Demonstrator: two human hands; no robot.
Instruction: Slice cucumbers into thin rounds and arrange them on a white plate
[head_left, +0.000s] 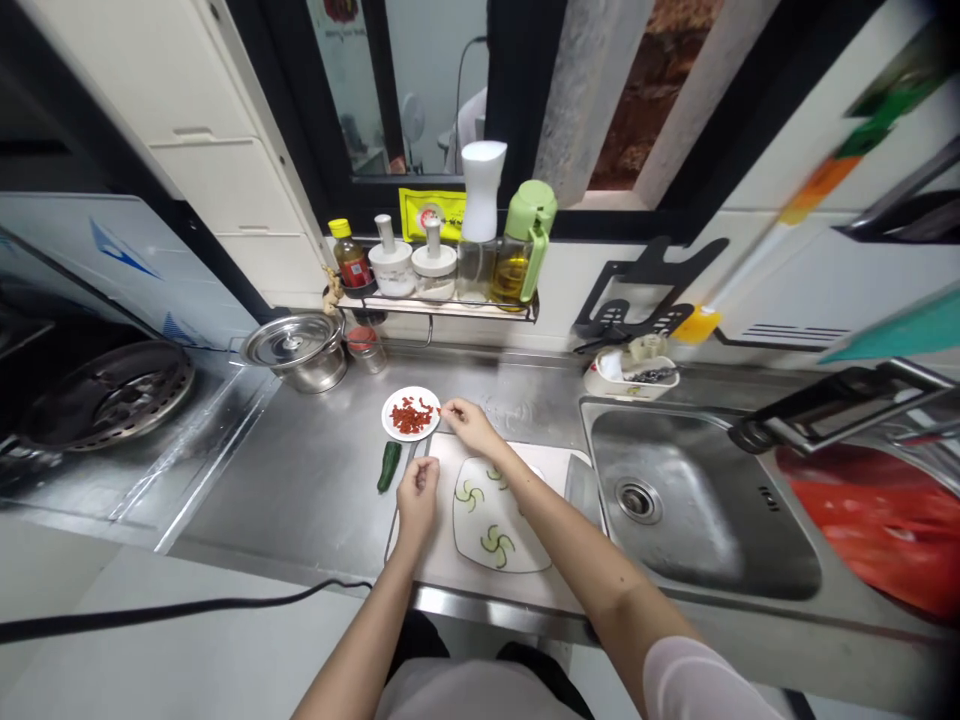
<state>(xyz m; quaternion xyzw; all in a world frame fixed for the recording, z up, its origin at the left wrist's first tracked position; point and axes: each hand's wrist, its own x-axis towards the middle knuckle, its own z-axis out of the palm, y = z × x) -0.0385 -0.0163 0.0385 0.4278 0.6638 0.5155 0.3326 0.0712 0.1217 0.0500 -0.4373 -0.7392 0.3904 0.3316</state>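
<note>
As right fingers [448,408] reach, red pieces [411,416], just beside

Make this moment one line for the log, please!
right hand: by small plate; left hand: over cutting board; green vegetable: on counter

Bright indoor light glints off the grey stainless-steel counter [255,500] at 8 o'clock and the rectangular stainless-steel sink [705,500] at 4 o'clock; wide-angle distortion stretches the edges; the 2 o'clock corner is dark, blurred.

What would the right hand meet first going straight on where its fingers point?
Likely the rim of the white plate, then the red bits on it, though the height of the right hand is hard to judge.
</note>
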